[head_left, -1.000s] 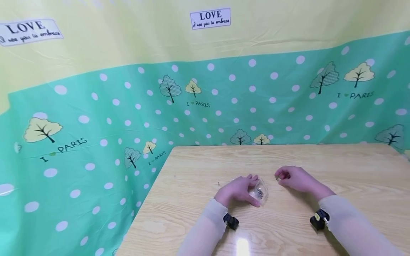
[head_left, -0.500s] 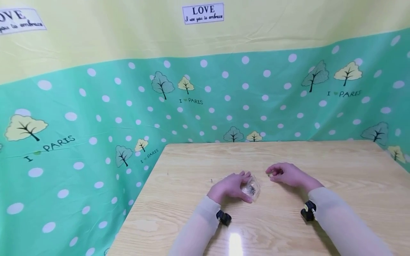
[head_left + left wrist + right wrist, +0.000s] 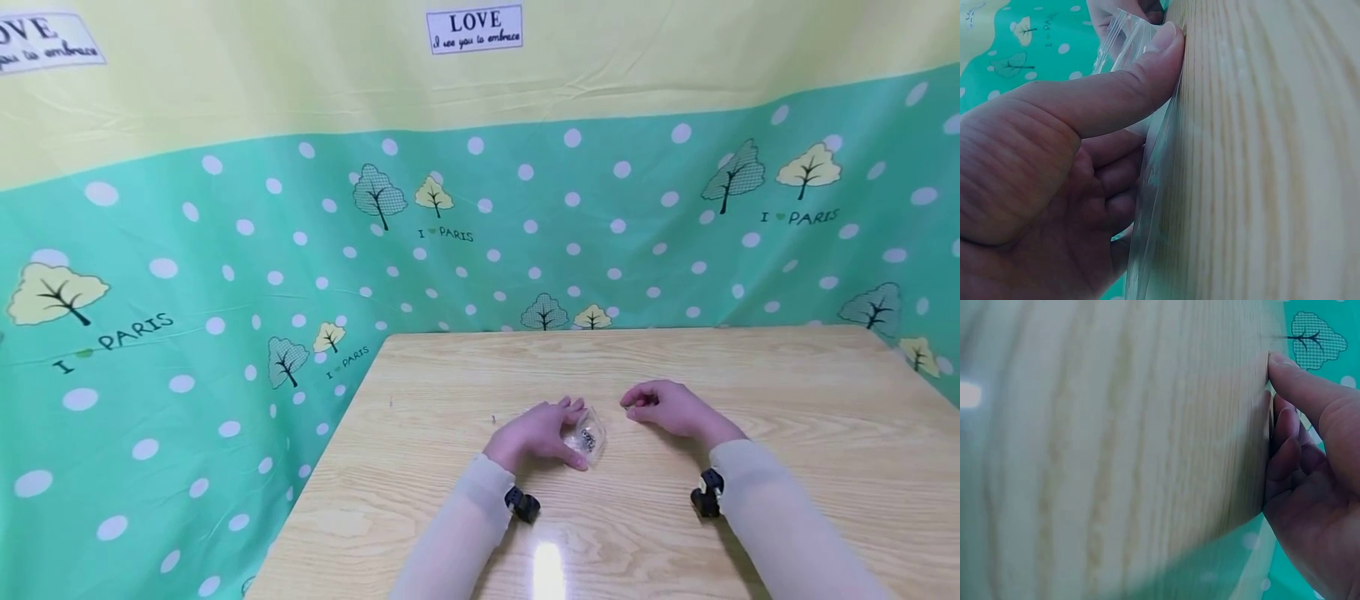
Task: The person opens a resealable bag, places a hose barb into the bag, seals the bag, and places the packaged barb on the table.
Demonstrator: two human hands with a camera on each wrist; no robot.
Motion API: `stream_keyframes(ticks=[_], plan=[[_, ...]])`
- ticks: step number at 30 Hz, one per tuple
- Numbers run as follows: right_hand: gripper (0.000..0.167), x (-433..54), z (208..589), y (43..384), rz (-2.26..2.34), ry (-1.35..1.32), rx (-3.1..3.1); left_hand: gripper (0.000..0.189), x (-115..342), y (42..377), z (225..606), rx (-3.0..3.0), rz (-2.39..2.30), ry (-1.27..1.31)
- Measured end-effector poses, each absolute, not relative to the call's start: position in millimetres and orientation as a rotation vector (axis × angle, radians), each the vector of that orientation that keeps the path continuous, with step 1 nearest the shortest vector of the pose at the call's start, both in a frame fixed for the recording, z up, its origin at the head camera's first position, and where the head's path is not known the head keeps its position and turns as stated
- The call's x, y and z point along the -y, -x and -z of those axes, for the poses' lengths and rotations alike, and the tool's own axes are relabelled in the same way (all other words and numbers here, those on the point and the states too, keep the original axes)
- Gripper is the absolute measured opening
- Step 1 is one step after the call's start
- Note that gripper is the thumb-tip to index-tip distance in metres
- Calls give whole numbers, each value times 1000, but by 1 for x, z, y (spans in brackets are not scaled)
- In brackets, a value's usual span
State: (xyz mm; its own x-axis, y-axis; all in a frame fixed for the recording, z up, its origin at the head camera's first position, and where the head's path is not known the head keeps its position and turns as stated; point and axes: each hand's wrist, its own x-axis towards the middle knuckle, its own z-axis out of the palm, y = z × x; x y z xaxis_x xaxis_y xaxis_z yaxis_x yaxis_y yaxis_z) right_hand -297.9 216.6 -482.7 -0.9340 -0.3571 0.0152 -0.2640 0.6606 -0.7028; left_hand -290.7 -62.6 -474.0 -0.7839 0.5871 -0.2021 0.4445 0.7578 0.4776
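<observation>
both hands drift slightly left on pale wooden table [image 3: 750, 375]; left hand [image 3: 536, 433] pinches small clear plastic bag [image 3: 587, 436], limp, slippery, take by edge; right hand [image 3: 667, 408] beside bag, fingers curled, contents unclear.

Pale wood, clear plastic, printed cloth

We see a grainy, glare-catching wooden bench [image 3: 750, 400], a glossy, crinkled clear plastic bag [image 3: 588, 435] and a smooth, matt printed backdrop cloth [image 3: 225, 250].
</observation>
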Motion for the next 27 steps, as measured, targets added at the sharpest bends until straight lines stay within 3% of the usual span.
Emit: stream_keyframes(ticks=[27], plan=[[7, -209, 486, 295, 996, 499, -2837, 98, 65, 290, 474, -2608, -601, -798]])
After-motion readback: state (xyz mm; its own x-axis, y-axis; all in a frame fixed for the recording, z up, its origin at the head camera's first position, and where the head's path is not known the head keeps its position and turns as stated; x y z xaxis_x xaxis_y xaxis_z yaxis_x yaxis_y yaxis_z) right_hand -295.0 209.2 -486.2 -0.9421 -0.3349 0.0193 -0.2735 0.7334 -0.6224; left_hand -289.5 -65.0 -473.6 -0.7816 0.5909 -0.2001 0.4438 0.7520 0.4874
